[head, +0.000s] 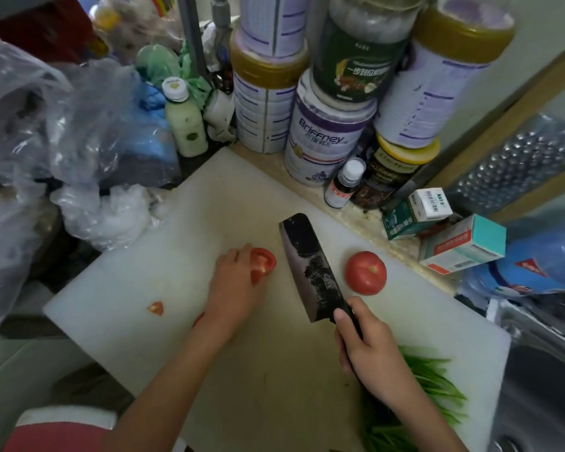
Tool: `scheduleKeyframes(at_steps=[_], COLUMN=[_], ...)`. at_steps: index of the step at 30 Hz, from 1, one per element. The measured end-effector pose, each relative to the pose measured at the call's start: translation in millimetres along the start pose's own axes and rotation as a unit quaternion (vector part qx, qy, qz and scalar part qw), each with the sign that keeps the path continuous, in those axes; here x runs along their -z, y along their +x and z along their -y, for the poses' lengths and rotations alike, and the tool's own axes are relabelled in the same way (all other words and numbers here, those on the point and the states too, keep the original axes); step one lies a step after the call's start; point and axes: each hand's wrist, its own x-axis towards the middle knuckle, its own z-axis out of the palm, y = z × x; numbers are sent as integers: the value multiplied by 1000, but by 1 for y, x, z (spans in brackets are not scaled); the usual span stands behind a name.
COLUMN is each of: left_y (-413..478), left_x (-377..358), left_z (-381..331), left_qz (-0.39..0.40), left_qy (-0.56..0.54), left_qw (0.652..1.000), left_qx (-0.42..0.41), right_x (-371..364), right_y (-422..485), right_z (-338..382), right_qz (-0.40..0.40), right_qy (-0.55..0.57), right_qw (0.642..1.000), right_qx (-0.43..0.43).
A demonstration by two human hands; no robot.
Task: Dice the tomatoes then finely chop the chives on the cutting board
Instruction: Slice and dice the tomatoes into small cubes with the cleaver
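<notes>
My left hand [238, 282] holds a cut tomato [264, 263] near the middle of the cutting board [177, 243], fingers curled over it. My right hand [369, 350] is wrapped firmly round the handle of the knife [310, 265], whose blade is just right of that piece. A second tomato [366, 272] sits toward the board's far right edge. The chives [434, 386] are at its near right corner and a small scrap [155, 308] lies by the left edge. The risk I see is slick skin skidding under the blade, with my fingertips close to the cut line. The round tomato might also roll off the edge.
</notes>
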Motion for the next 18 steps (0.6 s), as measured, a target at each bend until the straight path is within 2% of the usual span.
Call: scheduleKeyframes(at_steps=[3,6,12,18], left_y=[6,8,8,8], left_x=[7,10,8,7], left_z=[7,14,25,38], left_qz=[-7,-13,6,22], left_qy=[-119,-176,-248,-241], left_qw=[993,984,969,970], left_qx=[21,27,15,-38], right_x=[6,0,-35,-51], right_y=[8,17,29,37], right_z=[-13,-17,-16,-22], right_qz=[4,29,27,7], right_qy=[-21,-10,-3,26], right_qw=[1000,999,998,998], right_qx=[16,28,65,50])
